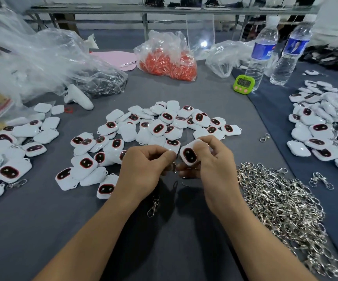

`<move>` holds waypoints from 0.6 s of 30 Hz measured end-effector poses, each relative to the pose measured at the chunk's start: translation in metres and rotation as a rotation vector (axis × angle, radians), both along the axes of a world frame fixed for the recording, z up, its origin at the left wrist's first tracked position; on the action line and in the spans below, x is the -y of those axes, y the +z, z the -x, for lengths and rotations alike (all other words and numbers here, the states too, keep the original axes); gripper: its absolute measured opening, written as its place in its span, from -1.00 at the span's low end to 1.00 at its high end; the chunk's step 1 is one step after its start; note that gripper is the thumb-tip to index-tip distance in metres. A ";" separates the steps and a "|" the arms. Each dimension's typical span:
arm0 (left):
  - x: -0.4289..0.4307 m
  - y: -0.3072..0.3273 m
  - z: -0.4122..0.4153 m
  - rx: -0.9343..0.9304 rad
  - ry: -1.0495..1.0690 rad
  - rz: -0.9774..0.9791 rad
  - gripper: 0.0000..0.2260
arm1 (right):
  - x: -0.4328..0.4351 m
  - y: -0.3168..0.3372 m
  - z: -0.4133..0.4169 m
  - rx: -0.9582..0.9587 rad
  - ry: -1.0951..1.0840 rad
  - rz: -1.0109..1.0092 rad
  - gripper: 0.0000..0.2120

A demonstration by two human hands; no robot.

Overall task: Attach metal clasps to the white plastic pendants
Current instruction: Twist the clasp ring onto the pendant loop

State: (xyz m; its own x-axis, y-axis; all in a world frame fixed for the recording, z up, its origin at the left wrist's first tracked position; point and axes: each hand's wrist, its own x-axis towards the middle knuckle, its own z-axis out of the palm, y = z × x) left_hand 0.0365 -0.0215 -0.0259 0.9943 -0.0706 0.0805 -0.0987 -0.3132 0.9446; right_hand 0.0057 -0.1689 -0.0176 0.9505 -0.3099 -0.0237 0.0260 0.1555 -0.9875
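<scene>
One pendant (pixel 189 156) sits in right hand (pixel 214 165); left hand (pixel 143 165) mostly hides clasp (pixel 174 168).

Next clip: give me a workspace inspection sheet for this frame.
Surface: grey cloth table, bare in front.
Job's things: white pendants heaped at centre, more heaps left and right; metal clasps piled at right.
Clutter: bag of orange pieces, green timer, water bottles, crumpled clear bags.
Hands: left hand pinches a dangling clasp; right hand holds one pendant, dark face towards the camera.
Cables: nothing seen.
Surroundings: metal-framed bench behind.
</scene>
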 end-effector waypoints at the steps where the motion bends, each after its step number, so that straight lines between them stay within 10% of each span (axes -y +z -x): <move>1: 0.000 0.000 0.000 0.002 -0.004 0.011 -0.90 | 0.001 0.000 0.000 -0.016 0.043 -0.042 -0.86; 18: 0.003 0.009 0.003 -0.091 -0.087 0.314 -0.87 | 0.005 -0.011 -0.002 -0.017 0.284 0.457 -0.95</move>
